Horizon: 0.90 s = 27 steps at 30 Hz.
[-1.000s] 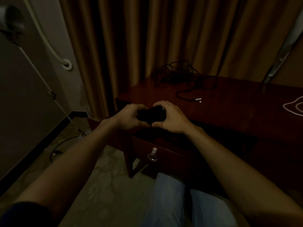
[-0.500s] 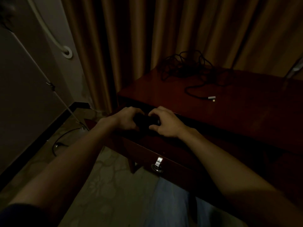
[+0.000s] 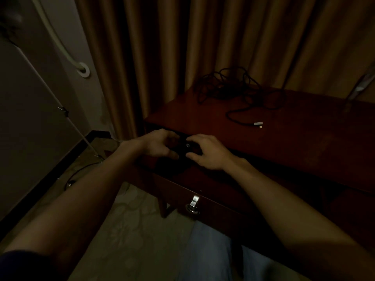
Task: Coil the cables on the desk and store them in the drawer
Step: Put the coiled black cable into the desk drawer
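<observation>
My left hand (image 3: 158, 144) and my right hand (image 3: 207, 152) hold a small dark coiled cable bundle (image 3: 185, 150) between them, low inside the open drawer (image 3: 182, 191) under the desk's front edge. Both hands curl their fingers round the bundle. A small pale spot on the bundle shows between the fingers. The drawer front carries a metal pull handle (image 3: 193, 204). A tangled black cable (image 3: 229, 86) lies at the back of the dark red desk (image 3: 304, 142), and its light-coloured plug (image 3: 257, 124) rests further forward.
Tan curtains hang behind the desk. At the left a pale wall has a white hose (image 3: 60, 43) and a thin pole leaning to the floor, where a dark cord (image 3: 75, 175) lies. My legs in blue trousers (image 3: 213, 252) sit below the drawer.
Both hands have carried the bundle from above the desk's front edge down into the open drawer. The view has shifted left, so the white cable at the right is out of sight.
</observation>
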Available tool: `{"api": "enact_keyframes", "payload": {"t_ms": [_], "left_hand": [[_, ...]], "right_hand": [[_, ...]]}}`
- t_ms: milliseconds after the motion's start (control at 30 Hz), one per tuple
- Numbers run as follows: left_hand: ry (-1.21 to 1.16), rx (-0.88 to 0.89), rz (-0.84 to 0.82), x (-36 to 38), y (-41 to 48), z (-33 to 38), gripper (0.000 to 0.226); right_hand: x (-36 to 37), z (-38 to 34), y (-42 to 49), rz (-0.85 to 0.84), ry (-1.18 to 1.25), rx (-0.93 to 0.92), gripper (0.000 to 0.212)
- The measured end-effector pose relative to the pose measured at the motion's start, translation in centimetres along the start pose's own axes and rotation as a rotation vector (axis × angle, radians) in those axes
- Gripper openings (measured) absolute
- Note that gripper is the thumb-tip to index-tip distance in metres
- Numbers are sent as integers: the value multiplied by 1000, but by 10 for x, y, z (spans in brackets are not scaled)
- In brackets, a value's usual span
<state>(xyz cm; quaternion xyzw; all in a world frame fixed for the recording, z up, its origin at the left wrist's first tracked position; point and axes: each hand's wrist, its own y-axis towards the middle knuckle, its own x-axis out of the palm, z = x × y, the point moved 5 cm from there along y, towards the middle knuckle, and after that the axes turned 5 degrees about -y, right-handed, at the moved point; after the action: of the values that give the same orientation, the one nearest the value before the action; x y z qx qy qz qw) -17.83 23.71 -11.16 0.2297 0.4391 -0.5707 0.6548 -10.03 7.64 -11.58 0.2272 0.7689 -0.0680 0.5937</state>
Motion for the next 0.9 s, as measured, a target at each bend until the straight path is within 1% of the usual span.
{"api": "enact_keyframes", "payload": {"t_ms": [133,167,333,433,533,633,733,800,900], "left_hand": [[-3,64,63,-13,-1,27,59],[7,82,80,-16,0,36,57],[13,156,164,-20,21,79,63],[46,207,181,-12,43,102,64],[68,271,180,-1,69,124,62],[70,315,179,10,98,143,57],[43,338,173,23,128,155,56],[26,336,160,30,147,162,59],[25,351,131,42,170,167,55]], "right_hand": [[-23,5,-10,80,5,-6,45],[-29,9,-12,97,4,1,44],[-63,43,-25,183,29,100,45],[-77,72,-35,209,28,183,47],[-84,105,-38,256,7,275,46],[-87,138,-38,251,-16,391,53],[-86,168,-36,204,-42,516,61],[-83,185,-33,171,-40,571,56],[-82,200,-30,188,-37,588,36]]}}
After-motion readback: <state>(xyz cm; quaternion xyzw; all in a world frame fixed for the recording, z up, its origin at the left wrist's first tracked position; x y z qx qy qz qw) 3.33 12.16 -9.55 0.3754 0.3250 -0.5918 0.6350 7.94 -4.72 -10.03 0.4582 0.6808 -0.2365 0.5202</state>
